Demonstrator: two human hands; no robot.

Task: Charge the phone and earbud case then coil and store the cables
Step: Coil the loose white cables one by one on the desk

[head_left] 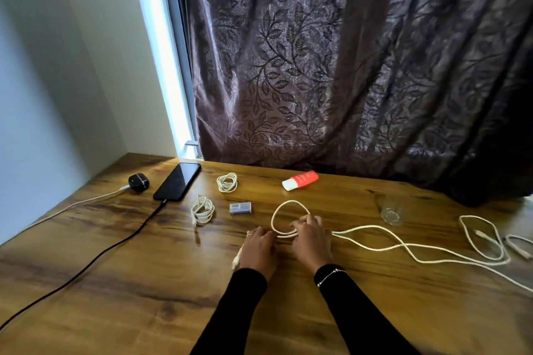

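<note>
Cable (290,219), white, lies near the middle of the wooden table (115,282), partly wound into a loop between both hands. The left hand (257,251) pinches the near side of the loop where the turns overlap, with a plug end (236,262) sticking out below its thumb side. The right hand (311,242) closes its fingers over the same bundle of turns from the other side. The unwound tail (403,245) trails away to the right across the table in slack curves.

Handling, judged from appearance: the cable looks light and soft, with enough spring to unwind if the pinch is relaxed. Hold it at the point where the turns cross, not on the open arc. Feed slack with the right hand while the left keeps the turns stacked. Avoid sharp bends near the plug.

Two finished coils (202,209) (227,182) rest farther back on the table, well apart from the hands. The phone (177,181) lies at the rear left with a dark cable (86,265) in its near end. The earbud case (138,182) sits just left of it, a green light showing, with a white lead (72,206) attached. A drinking glass (390,209) stands close to the trailing tail; pulling the tail in could snag it.
</note>
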